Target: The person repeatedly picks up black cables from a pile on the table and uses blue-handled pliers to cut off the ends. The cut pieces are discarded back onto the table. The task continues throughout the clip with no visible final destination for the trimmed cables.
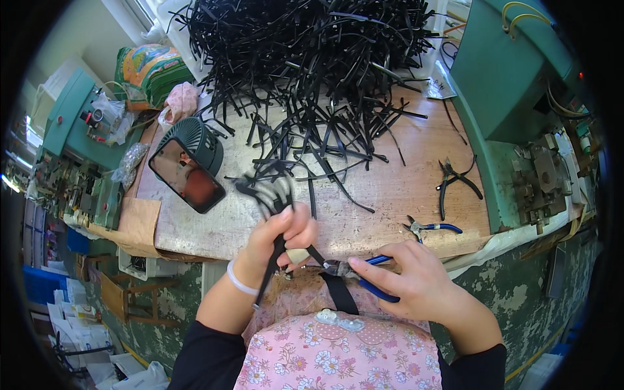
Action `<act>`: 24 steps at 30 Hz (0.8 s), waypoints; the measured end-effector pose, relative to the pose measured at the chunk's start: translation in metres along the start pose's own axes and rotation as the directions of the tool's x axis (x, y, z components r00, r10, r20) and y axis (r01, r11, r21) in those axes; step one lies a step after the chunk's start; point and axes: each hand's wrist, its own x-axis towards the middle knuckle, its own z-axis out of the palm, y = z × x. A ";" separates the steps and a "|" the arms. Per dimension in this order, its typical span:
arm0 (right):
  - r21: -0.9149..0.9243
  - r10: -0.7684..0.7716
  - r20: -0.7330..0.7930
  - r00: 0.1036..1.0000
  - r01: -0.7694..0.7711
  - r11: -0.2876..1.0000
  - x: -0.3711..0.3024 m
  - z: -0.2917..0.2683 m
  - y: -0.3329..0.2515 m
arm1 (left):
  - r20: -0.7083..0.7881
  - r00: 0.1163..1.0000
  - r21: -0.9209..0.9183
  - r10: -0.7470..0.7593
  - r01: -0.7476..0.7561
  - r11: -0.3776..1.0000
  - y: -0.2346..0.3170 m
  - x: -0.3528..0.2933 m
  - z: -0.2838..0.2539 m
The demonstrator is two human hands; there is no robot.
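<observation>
My left hand (283, 233) is closed around a bundle of thin black strips (268, 194), blurred at their upper ends, above the table's front edge. A pale wrap covers one of its fingers. My right hand (416, 279) grips blue-handled pliers (379, 292), their jaws at a strip end beside the left hand's lower fingers. Whether the jaws are closed on the strip, I cannot tell. Farther back, a big tangled heap of black strips (312, 58) spreads onto the wooden table (403, 195).
A phone (187, 175) leans on a dark green fan (207, 140) at left. Blue-handled cutters (434, 227) and black-handled pliers (456, 184) lie at right. Green machines stand on the right (513, 71) and left (68, 107). A pink flowered apron (344, 357) covers my lap.
</observation>
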 end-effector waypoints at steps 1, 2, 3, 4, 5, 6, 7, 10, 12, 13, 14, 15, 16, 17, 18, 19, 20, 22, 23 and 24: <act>0.056 0.045 0.028 0.999 -0.047 0.997 0.000 -0.002 0.000 | -0.060 0.985 0.154 0.161 -0.150 0.977 -0.005 -0.005 0.005; 0.061 0.057 0.027 0.998 -0.059 0.996 0.000 -0.003 -0.001 | -0.043 0.965 0.189 0.260 -0.248 0.950 -0.010 -0.007 0.010; 0.067 0.070 0.029 0.997 -0.072 0.995 -0.001 -0.004 -0.003 | -0.025 0.934 0.220 0.356 -0.342 0.914 -0.015 -0.011 0.015; 0.074 0.083 0.031 0.996 -0.085 0.994 -0.002 -0.004 -0.005 | -0.052 0.918 0.274 0.394 -0.366 0.889 -0.017 -0.016 0.020; 0.078 0.073 0.002 0.997 -0.073 0.994 -0.002 -0.004 -0.005 | -0.065 0.891 0.339 0.449 -0.404 0.850 -0.021 -0.018 0.025; 0.083 0.063 -0.027 0.998 -0.060 0.995 -0.002 -0.003 -0.005 | -0.055 0.861 0.417 0.505 -0.440 0.795 -0.025 -0.021 0.031; 0.087 0.052 -0.057 0.997 -0.047 0.995 -0.001 -0.003 -0.005 | -0.040 0.828 0.491 0.559 -0.471 0.733 -0.029 -0.023 0.035; 0.079 0.080 -0.076 0.994 -0.074 0.994 -0.001 -0.003 -0.015 | -0.016 0.757 0.495 0.653 -0.562 0.663 -0.039 -0.023 0.040; 0.100 0.092 -0.075 0.993 -0.084 0.991 -0.002 0.001 -0.014 | -0.014 0.734 0.489 0.679 -0.587 0.645 -0.041 -0.024 0.039; 0.110 0.097 -0.075 0.992 -0.088 0.990 -0.003 0.003 -0.013 | -0.019 0.750 0.479 0.661 -0.573 0.665 -0.039 -0.024 0.039; 0.076 0.085 -0.075 0.994 -0.079 0.994 -0.003 0.005 -0.012 | -0.025 0.766 0.469 0.643 -0.559 0.684 -0.037 -0.024 0.039; 0.040 0.072 -0.075 0.995 -0.069 0.997 -0.004 0.006 -0.011 | -0.031 0.780 0.458 0.625 -0.545 0.702 -0.035 -0.023 0.039; 0.005 0.059 -0.074 0.995 -0.059 0.998 -0.005 0.007 -0.010 | -0.059 0.812 0.425 0.580 -0.506 0.751 -0.032 -0.023 0.037; -0.004 0.064 -0.063 0.996 -0.064 0.998 -0.006 0.006 -0.009 | -0.122 0.841 0.406 0.527 -0.442 0.800 -0.029 -0.020 0.037; -0.011 0.070 -0.052 0.996 -0.071 0.997 -0.007 0.006 -0.009 | -0.120 0.858 0.377 0.499 -0.426 0.823 -0.027 -0.019 0.033; -0.019 0.077 -0.040 0.996 -0.078 0.997 -0.008 0.005 -0.009 | -0.117 0.874 0.348 0.471 -0.408 0.844 -0.025 -0.017 0.029; 0.112 0.104 -0.047 0.993 -0.099 0.989 -0.009 0.007 -0.007 | -0.147 0.876 0.297 0.459 -0.403 0.866 -0.024 -0.015 0.029; 0.362 0.157 -0.048 0.986 -0.130 0.923 -0.009 0.010 -0.002 | -0.206 0.878 0.191 0.433 -0.397 0.897 -0.024 -0.012 0.030; 0.410 0.198 -0.076 0.977 -0.151 0.900 -0.009 0.007 -0.004 | -0.216 0.875 0.184 0.434 -0.400 0.898 -0.024 -0.010 0.029; 0.460 0.239 -0.101 0.966 -0.168 0.872 -0.010 0.002 -0.009 | -0.228 0.870 0.177 0.436 -0.403 0.898 -0.025 -0.010 0.028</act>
